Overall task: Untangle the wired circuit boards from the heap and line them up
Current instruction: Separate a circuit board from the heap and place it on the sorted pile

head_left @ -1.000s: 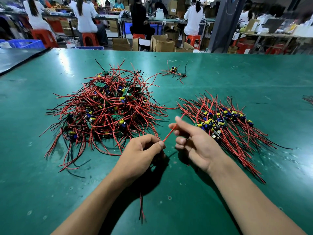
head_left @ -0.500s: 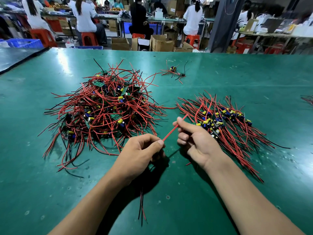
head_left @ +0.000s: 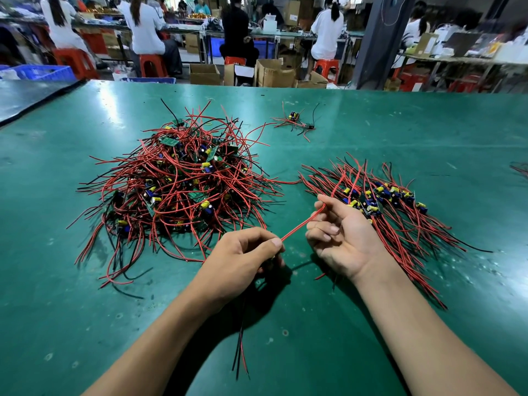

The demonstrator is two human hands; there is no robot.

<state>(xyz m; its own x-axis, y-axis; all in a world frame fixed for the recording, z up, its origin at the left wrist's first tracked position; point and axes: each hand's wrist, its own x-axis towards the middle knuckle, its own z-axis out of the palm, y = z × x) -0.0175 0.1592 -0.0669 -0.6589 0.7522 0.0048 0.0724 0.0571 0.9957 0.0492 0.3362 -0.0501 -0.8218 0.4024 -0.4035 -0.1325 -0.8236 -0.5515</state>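
Left hand (head_left: pixel 240 258) is fisted round one wired circuit board. The board itself is hidden in the fist; only its thin red and black wire tails (head_left: pixel 241 352) hang out below the wrist. Right hand (head_left: pixel 343 238) pinches the thin red insulated wire (head_left: pixel 300 224), taut between the two hands. Change over the last second: right hand slid outward, more wire shows, straighter. I read the piece as already free of the big tangled heap of red-wired green boards (head_left: pixel 183 181), up left, and being combed straight. Next stop, I'd guess: the lined-up row of boards (head_left: pixel 385 204) just behind the right hand on the green bench mat (head_left: pixel 428 132).
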